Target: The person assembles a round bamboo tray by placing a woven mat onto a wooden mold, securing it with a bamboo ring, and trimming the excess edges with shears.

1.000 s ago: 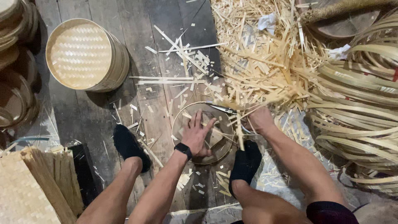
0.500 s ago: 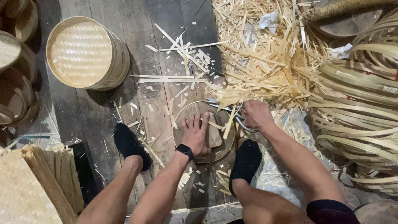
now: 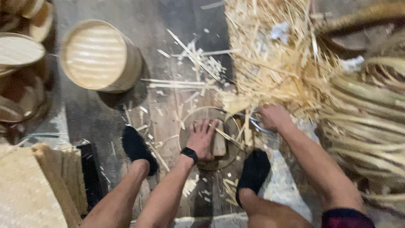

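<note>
A round bamboo hoop [image 3: 185,126] lies on the plank floor between my feet, with a small wooden block [image 3: 219,145] inside it. My left hand [image 3: 202,137], a black watch on its wrist, presses flat on the hoop and block with the fingers spread. My right hand [image 3: 274,118] is closed at the hoop's right rim on a grey metal tool [image 3: 254,123], right against the pile of bamboo strips [image 3: 274,63]. What kind of tool it is stays unclear. A thin strip [image 3: 230,137] lies across the hoop.
My black-socked feet [image 3: 137,147] [image 3: 253,171] flank the hoop. A round bamboo steamer lid [image 3: 97,55] stands at the upper left, with stacked rings [image 3: 17,84] beside it. A woven mat [image 3: 25,190] is at the lower left. Coiled bamboo bands [image 3: 367,126] fill the right. Offcuts litter the floor.
My left hand stays pressed on the hoop. The right hand has shifted slightly at the hoop's right rim. The view has tilted a little and blurred.
</note>
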